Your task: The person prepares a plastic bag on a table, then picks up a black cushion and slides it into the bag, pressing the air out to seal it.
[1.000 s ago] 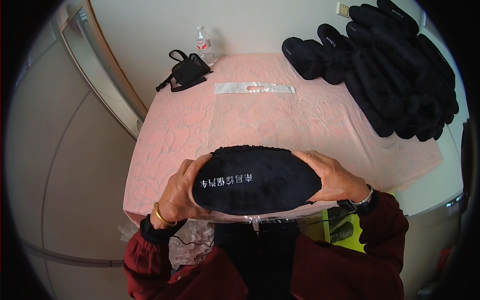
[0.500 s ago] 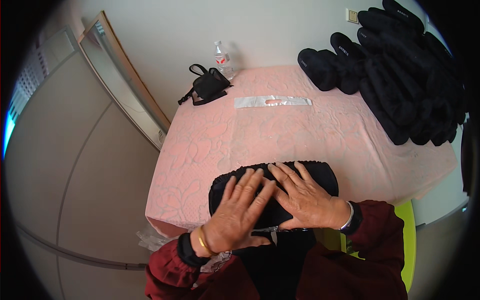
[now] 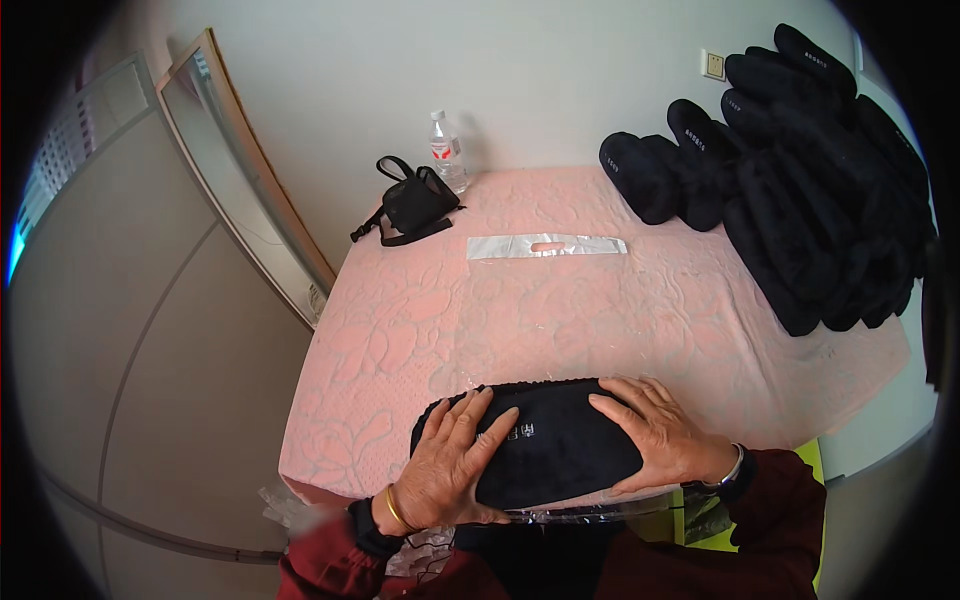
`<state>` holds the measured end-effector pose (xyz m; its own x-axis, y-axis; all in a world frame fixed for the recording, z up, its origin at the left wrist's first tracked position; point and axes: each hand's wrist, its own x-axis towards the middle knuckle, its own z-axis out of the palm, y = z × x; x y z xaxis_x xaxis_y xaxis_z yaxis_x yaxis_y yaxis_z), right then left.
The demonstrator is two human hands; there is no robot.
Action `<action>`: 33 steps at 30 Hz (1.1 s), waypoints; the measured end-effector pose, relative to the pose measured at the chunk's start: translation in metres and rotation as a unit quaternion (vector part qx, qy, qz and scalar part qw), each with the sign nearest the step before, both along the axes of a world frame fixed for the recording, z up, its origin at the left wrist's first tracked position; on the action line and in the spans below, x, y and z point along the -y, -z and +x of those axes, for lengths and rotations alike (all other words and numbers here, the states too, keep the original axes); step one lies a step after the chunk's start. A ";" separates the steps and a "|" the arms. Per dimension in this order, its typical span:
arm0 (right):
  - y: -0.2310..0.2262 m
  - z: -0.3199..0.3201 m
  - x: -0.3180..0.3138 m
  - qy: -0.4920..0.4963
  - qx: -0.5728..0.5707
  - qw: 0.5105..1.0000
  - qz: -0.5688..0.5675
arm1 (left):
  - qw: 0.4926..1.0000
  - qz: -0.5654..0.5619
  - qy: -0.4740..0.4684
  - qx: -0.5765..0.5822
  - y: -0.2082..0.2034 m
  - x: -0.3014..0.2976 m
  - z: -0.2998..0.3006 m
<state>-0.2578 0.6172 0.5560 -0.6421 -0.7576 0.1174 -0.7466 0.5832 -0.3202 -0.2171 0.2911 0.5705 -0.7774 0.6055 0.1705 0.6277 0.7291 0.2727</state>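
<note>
A black padded fabric cushion (image 3: 560, 440) with light lettering on top lies at the near edge of the table. My left hand (image 3: 445, 465) rests on its left end, fingers spread over the top and thumb by the near edge. On the right end lies my right hand (image 3: 665, 435), its fingers over the far corner and its thumb stretched along the near side. Clear plastic film (image 3: 590, 512) shows along the cushion's near edge. Beyond the cushion, a clear plastic bag lies flat, with a white handle strip (image 3: 500, 247) at its far end.
A pink patterned cloth (image 3: 370, 370) covers the table. Several black cushions (image 3: 800, 190) are piled at the far right. A black strapped pouch (image 3: 412, 207) and a clear bottle (image 3: 446, 150) stand at the back left. A framed mirror (image 3: 240, 170) leans on the left.
My hands have moved apart from the cushion's middle to its two ends, the right one sliding rightward. The lettering on top now shows. The whole view has shifted, with the table lower in it.
</note>
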 end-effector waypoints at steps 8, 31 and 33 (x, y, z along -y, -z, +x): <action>0.016 -0.005 -0.017 -0.003 0.055 0.996 -0.071 | 0.993 0.100 0.009 0.065 0.022 0.034 -0.017; -0.015 0.029 0.033 -0.011 -0.124 0.992 -0.019 | 0.991 0.111 0.065 -0.048 0.002 -0.003 0.002; -0.007 0.025 0.026 -0.003 -0.093 0.996 -0.010 | 0.997 0.057 0.028 -0.038 0.001 -0.001 0.006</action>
